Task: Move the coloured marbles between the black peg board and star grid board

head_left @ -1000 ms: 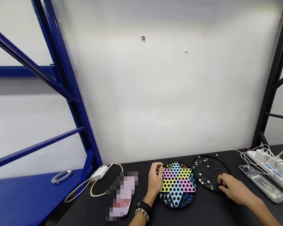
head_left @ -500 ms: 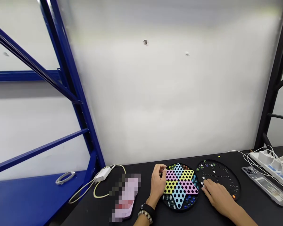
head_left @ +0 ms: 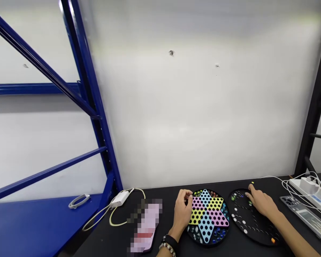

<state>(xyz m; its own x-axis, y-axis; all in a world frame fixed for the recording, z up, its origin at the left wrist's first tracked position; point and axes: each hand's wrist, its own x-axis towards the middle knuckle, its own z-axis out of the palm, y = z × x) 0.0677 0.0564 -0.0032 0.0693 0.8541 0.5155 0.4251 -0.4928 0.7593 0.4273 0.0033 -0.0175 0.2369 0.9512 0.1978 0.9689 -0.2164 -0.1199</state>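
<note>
Black rnd board (head_left: 253,232) has R hand (head_left: 262,201) nr far edge.

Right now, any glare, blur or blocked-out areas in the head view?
Head view: glare at the blue upright's top; white wall brightly but unevenly lit, softly yellowish high up; lilac phone broken into coarse pixel blocks, detail lost; Chinese checkers board's holes distinct; blue marbles show small glints.
</note>
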